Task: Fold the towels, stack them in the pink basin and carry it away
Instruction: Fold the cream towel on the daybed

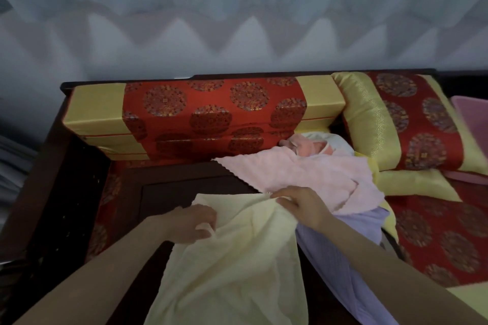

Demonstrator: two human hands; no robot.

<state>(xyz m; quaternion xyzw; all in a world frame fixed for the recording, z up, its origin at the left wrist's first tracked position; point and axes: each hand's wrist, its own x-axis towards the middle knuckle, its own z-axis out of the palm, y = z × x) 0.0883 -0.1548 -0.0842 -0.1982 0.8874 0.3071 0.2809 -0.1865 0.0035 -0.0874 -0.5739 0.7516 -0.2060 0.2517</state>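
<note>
A pale yellow towel [232, 266] lies rumpled over the dark wooden table [163, 187] in front of me. My left hand [195, 224] pinches its left part, and my right hand [301, 206] grips its top edge. A pink towel [303, 171] lies spread just behind my right hand. Under my right arm is a lilac towel [340, 253]. More crumpled pink and white towels [314, 148] are heaped against the cushions. The pink basin [472, 124] shows partly at the far right edge, on the seat.
A red and gold backrest cushion [211, 113] stands behind the table. A red and gold pillow [396, 119] leans at the right, over the red patterned seat [435, 232]. A grey-white curtain [237, 16] hangs behind.
</note>
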